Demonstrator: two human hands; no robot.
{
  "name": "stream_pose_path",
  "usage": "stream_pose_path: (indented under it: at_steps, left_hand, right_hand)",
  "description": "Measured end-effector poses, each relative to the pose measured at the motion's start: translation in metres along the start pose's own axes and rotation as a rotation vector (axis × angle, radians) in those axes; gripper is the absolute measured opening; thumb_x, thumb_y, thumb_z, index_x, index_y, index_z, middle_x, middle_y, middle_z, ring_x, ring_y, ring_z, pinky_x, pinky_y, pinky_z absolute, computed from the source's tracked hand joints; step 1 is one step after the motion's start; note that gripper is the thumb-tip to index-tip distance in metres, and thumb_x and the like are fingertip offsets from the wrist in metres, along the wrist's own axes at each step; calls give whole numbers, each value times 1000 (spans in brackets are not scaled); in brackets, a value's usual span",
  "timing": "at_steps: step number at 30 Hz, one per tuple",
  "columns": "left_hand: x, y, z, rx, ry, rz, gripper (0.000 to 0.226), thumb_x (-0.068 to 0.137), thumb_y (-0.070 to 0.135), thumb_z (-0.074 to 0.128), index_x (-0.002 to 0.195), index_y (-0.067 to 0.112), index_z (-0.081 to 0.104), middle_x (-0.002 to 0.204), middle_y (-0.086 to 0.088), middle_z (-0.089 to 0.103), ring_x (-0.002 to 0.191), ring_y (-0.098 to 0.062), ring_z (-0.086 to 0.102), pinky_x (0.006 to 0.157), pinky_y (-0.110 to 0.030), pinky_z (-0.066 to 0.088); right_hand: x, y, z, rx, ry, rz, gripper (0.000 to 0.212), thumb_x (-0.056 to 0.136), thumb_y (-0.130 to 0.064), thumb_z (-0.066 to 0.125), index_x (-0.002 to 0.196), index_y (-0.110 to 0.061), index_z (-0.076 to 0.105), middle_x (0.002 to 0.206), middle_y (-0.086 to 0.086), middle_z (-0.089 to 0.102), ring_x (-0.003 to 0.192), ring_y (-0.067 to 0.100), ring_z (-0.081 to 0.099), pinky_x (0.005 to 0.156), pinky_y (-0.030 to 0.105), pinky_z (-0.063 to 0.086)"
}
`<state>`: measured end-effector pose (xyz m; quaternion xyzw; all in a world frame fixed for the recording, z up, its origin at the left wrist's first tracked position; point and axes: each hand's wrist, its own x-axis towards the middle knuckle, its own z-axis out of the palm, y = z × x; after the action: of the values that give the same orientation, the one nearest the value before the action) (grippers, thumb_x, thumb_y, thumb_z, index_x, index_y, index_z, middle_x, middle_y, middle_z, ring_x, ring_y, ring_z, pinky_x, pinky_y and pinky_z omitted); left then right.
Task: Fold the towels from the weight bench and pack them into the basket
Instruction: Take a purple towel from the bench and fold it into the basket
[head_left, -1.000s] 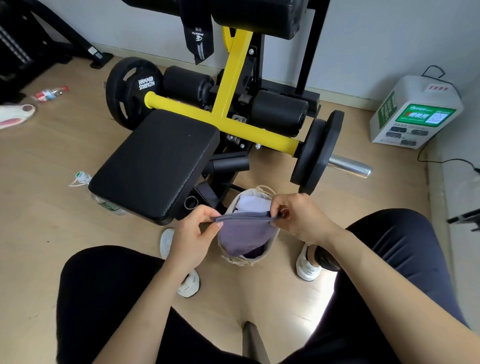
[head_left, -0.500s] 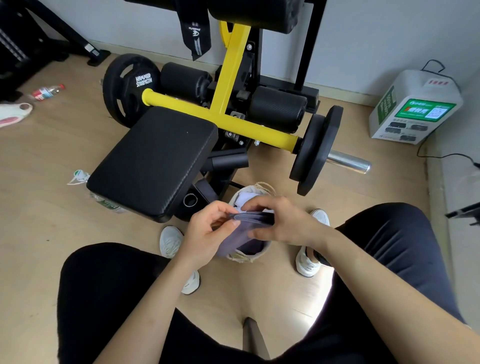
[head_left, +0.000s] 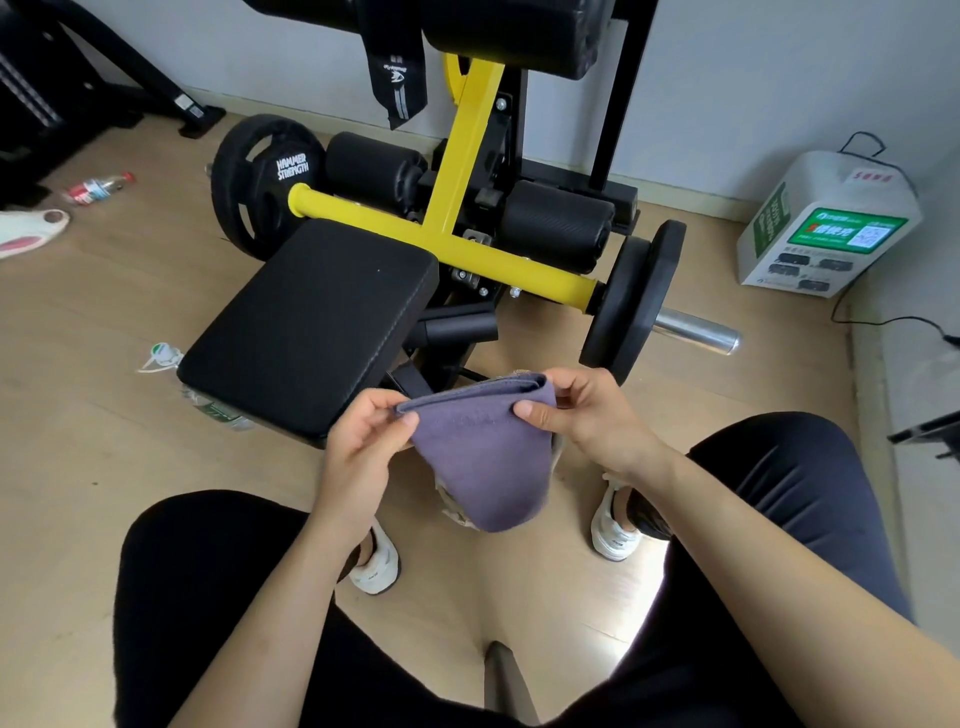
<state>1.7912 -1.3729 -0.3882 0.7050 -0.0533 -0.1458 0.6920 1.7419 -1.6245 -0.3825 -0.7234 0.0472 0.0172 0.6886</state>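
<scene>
- The purple towel (head_left: 483, 457) is in the air just right of the near corner of the black bench pad (head_left: 311, 332). It is folded into several layers, with the stacked edges along its top and the rest hanging down.
- The left hand (head_left: 358, 441) pinches the towel's top-left corner between thumb and curled fingers, close against the pad's near edge.
- The right hand (head_left: 582, 410) pinches the top-right part of the towel, thumb on the near face and fingers curled behind — further right of the pad than the left hand.
- The basket (head_left: 453, 512) stands on the floor right of the pad's near corner, mostly hidden behind the towel; only scraps of its pale rim show, so its contents cannot be told.
- A weight plate (head_left: 260, 182) marked HAMMER STRENGTH sits beyond the pad's far-left corner — a second plate (head_left: 634, 301) is off to the pad's right.
- A white charging box (head_left: 826, 223) stands far right of the pad, by the wall.
- A plastic bottle (head_left: 98, 187) lies on the floor far left of the pad.
</scene>
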Motion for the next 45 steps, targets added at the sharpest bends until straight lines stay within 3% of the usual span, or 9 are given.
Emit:
stream_pose_path:
  at_steps: [2, 5, 10, 16, 23, 27, 33, 40, 45]
  left_hand:
    - [0, 2, -4, 71, -81, 36, 18, 78, 20, 65, 95, 17, 64, 87, -1, 68, 87, -16, 64, 79, -33, 51]
    - [-4, 8, -1, 320, -267, 149, 41, 73, 31, 66, 113, 21, 64, 102, 8, 70, 98, -13, 68, 78, -23, 54]
    - [-5, 11, 21, 650, -240, 300, 35, 86, 39, 69, 120, 33, 68, 106, 18, 72, 101, -8, 68, 81, -33, 57]
    - [-5, 10, 31, 613, -178, 353, 18, 90, 38, 63, 96, 24, 73, 80, 11, 70, 76, -14, 66, 67, -40, 54]
    - [3, 20, 20, 309, -12, 215, 8, 93, 23, 64, 90, 27, 70, 82, 13, 73, 79, -2, 66, 72, -20, 53]
    - [7, 19, 5, 181, 72, 176, 13, 98, 19, 62, 93, 24, 73, 89, 7, 75, 90, -11, 69, 81, -34, 56]
    - [15, 20, -11, -15, 266, 81, 13, 99, 28, 63, 95, 20, 74, 100, -3, 74, 112, -39, 68, 92, -57, 55]
    - [23, 11, -34, -55, 427, -71, 24, 101, 31, 64, 110, 11, 73, 113, -6, 75, 105, -21, 74, 75, -32, 61]
    - [27, -1, -43, -1, 512, -143, 22, 100, 34, 64, 107, 15, 73, 112, -2, 75, 104, -20, 73, 80, -34, 59]
  right_hand:
    - [0, 0, 3, 23, 11, -38, 20, 89, -10, 73, 84, 8, 65, 80, 26, 64, 76, 21, 58, 71, 38, 47]
    - [-2, -4, 8, -70, -46, -93, 11, 88, -5, 73, 79, -10, 69, 73, -6, 66, 70, 7, 56, 67, 22, 46]
    - [-4, -7, 10, -179, -157, -110, 4, 86, -1, 74, 85, 2, 71, 78, 0, 68, 72, 1, 59, 70, 17, 48]
    - [-3, 0, 1, -170, -300, 38, 14, 85, 5, 73, 76, -3, 66, 69, 3, 63, 69, 7, 55, 65, 19, 44]
    - [-1, 27, -6, -293, -378, 279, 22, 82, -9, 79, 102, -2, 74, 101, 19, 73, 85, 12, 64, 85, 33, 53]
    - [0, 38, -6, -257, -346, 337, 22, 82, -5, 78, 98, 5, 66, 86, 9, 67, 77, 11, 58, 75, 22, 46]
    - [0, 51, -13, -422, -396, 367, 19, 76, -6, 80, 95, -7, 75, 88, 11, 73, 78, 13, 61, 79, 32, 51]
    - [8, 54, -34, -471, -157, 372, 13, 75, -22, 82, 87, -18, 77, 83, 10, 71, 76, 14, 59, 77, 34, 49]
    - [10, 46, -44, -209, 41, 320, 14, 83, 4, 73, 96, 5, 69, 83, 10, 66, 72, 13, 60, 70, 22, 51]
